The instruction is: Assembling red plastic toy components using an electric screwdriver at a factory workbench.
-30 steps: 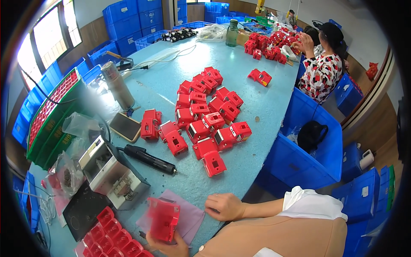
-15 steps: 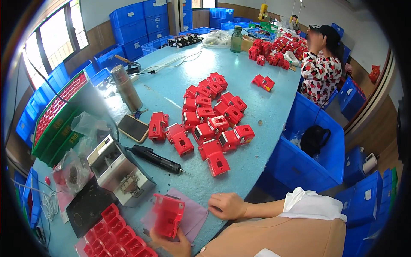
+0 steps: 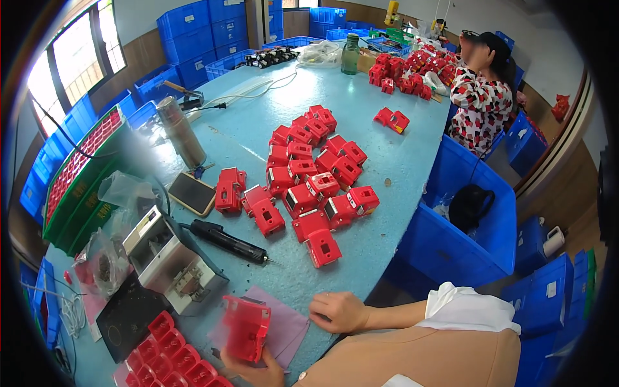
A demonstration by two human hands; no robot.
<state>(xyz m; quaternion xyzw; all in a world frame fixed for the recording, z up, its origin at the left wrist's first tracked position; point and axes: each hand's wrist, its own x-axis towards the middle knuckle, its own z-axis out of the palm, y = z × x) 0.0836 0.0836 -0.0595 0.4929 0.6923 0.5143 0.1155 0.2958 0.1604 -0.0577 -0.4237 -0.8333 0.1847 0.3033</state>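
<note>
On the near side of the screwdriver (image 3: 229, 242), a red shell (image 3: 248, 329) was held by the left hand (image 3: 259, 372), whose fingers were clamped on its lower end. A purple sheet (image 3: 287, 316) was partly hidden behind the shell; whether the two were touching could not be told. To the near right of the screwdriver, the right hand (image 3: 342, 311) was rested on the table (image 3: 393, 213), its fingers curled together; whether anything was enclosed by them could not be told.

Beyond the screwdriver and to its right, a cluster of red bodies (image 3: 300, 169) was spread. A phone (image 3: 191, 195) was laid just beyond it, with a flask (image 3: 182, 132) set farther back. Just left of it a white machine (image 3: 177, 264) was placed, and on its near left side red pieces (image 3: 171, 342) were arranged in rows. Well to its right, a blue bin (image 3: 451, 238) was stood beside the table.
</note>
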